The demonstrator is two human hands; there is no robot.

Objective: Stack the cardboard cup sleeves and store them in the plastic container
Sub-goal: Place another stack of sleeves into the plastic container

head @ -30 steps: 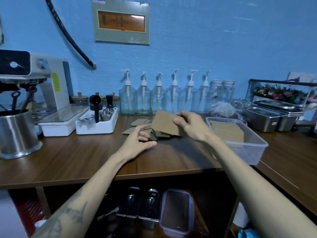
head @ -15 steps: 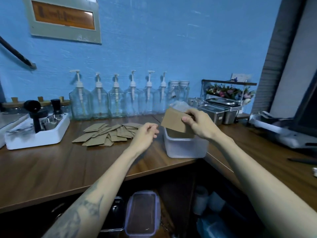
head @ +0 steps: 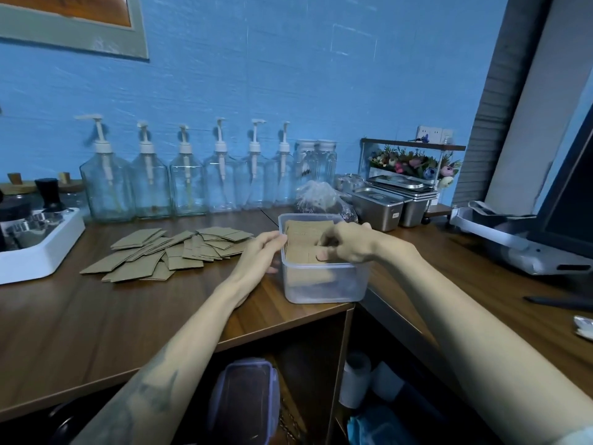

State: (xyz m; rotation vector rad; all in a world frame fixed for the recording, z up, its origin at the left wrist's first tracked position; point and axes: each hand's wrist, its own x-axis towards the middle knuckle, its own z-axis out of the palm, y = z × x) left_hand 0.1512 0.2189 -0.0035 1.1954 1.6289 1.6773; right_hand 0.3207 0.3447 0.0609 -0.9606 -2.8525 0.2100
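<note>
Here, you are steadying the plastic container (head: 322, 284) with the straight fingers of your left hand (head: 262, 252) against its wall while your right hand (head: 345, 244), fingers curled, is pressing a cup sleeve (head: 305, 240) down inside it, the remaining sleeves (head: 167, 252) lying scattered left of the container.

Sleeves (head: 170, 252) plain kraft brown, no print, same for the stack (head: 305, 242) in the container (head: 324, 284), which is frosted clear plastic. Counter (head: 80, 332) dark brown wood grain. Far wall (head: 288, 75) bright blue. Pump bottles (head: 186, 184) clear glass, white pumps. Left tray (head: 41, 252) white. Right pans (head: 382, 207) bare steel. Left forearm (head: 144, 393) has a dark grey tattoo.
</note>
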